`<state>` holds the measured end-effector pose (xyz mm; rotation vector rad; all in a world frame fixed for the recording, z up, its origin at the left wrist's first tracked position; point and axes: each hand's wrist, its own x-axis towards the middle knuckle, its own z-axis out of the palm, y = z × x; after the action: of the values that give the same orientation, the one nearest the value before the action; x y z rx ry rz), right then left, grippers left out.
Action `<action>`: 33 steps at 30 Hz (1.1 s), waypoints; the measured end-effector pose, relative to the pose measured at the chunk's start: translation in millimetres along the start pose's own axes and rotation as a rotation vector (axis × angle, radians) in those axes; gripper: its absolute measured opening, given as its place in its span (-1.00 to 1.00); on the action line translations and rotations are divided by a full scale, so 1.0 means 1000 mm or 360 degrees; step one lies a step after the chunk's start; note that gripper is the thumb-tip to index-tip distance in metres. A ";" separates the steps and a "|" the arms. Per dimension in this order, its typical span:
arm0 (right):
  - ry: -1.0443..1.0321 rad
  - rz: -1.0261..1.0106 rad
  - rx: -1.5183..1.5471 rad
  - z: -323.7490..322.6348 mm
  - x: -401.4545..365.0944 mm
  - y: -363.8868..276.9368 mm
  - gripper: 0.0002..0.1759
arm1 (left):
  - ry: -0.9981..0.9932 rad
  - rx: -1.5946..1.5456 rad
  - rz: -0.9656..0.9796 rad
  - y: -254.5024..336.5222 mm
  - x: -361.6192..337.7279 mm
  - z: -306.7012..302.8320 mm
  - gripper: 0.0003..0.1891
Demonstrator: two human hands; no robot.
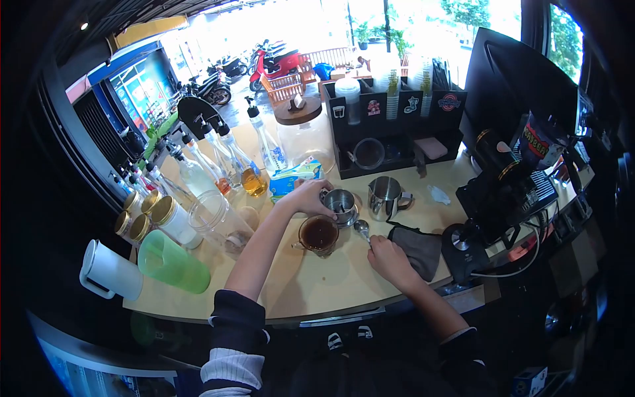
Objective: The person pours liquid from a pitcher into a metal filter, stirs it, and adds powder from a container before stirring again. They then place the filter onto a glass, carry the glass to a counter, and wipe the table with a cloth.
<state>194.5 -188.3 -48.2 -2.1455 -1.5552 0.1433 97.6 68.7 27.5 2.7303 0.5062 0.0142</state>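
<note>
The left hand (305, 197) is on the metal filter cup (339, 201) at the centre of the frame, its fingers (322, 192) curled around the cup's left rim and gripping it. The cup sits on the pale surface (311, 281), just above the glass mug of dark coffee (319, 233) and almost touching it.

Lower right of centre, the right hand (390, 259) has its fingers closed on the handle of a spoon (362, 229). The spoon's bowl points up and to the left, lying between the mug and the dark cloth (418, 246).

A steel pitcher (383, 196) stands just right of the filter cup.

There are stickers on the black organizer (397, 122) at the top centre, and yellow lettering on the bag (539, 140) at the upper right. All of it is too small to read. The print on the blue carton (294, 177) is illegible too.

The left arm reaches up from the bottom edge, nearly straight, with a dark sleeve and a striped cuff pushed back. The right forearm comes in from the lower right, with the wrist bent and the knuckles facing up.
</note>
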 end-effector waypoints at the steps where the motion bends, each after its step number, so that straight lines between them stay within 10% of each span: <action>1: -0.0005 -0.0007 -0.0005 0.000 0.000 -0.001 -0.82 | -0.0031 -0.0049 0.0029 -0.004 -0.001 -0.002 -0.16; 7: 0.0013 -0.0087 -0.0112 0.004 0.002 0.001 -0.83 | 0.0136 -0.0454 0.0096 -0.016 -0.017 -0.011 -0.29; 12: 0.0249 0.0031 0.0202 -0.027 -0.013 -0.007 -0.67 | 0.0942 -0.0781 0.0318 0.013 -0.084 0.011 -0.59; 17: 0.0390 -0.0188 0.0114 -0.042 -0.045 0.041 -0.36 | 0.1407 -0.1158 -0.0185 0.005 -0.133 0.077 -0.73; 33: 0.0244 -0.0054 -0.0082 -0.029 -0.062 0.056 -0.23 | 0.0995 -0.1430 -0.0073 0.003 -0.137 0.112 -0.65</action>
<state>231.2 -267.8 -59.5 -2.1141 -1.5208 -0.0723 -20.8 -20.9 -68.4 1.7843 0.5430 0.8753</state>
